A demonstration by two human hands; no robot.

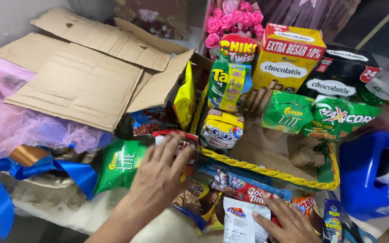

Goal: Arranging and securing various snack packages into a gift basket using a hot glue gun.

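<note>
My left hand (160, 173) lies flat, fingers spread, on a red snack packet (186, 143) beside a green snack bag (119, 164) at the near edge of a yellow-rimmed basket (271, 173). My right hand (287, 220) rests at the bottom on a white sachet (241, 220) and a red wrapper (248, 192), fingers pressed on them; no clear grip shows. Inside the basket stand several snack packs, among them a white-and-blue bag (221, 129), a green-yellow pack (227, 85) and green bags (289, 118).
A flattened cardboard box (86, 67) lies at the left over pink tulle (5, 121) and a blue ribbon (46, 168). A yellow box (289, 56) and a black box (338, 74) stand at the back, with pink roses (232, 20). A blue tape dispenser (368, 173) sits at the right.
</note>
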